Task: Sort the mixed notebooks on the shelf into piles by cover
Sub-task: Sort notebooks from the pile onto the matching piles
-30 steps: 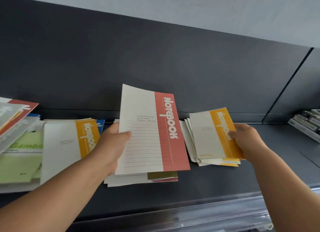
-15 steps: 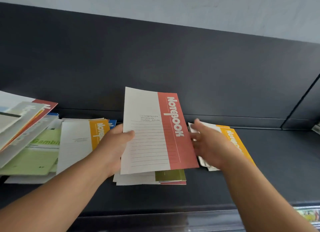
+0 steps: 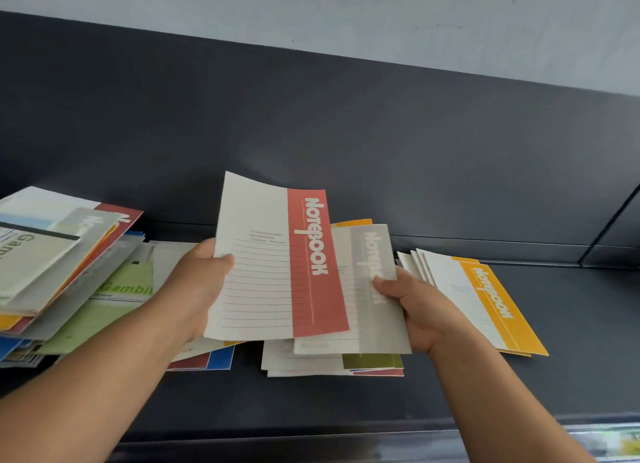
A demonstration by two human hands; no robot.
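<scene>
Red-striped notebook is up off the dark shelf, its cover facing the camera. The left hand grips its left edge, thumb on the cover and fingers curled behind. Just beside it, partly tucked behind its right edge, is a grey-striped notebook. The right hand holds this one by its right side, thumb pressed on the front. An orange edge shows behind the grey one; whether that hand holds it too, I cannot tell. Below both lies a small stack with olive and red covers. A fanned orange pile rests on the shelf to the right. A mixed heap of green, grey and red covers sits at the left.
</scene>
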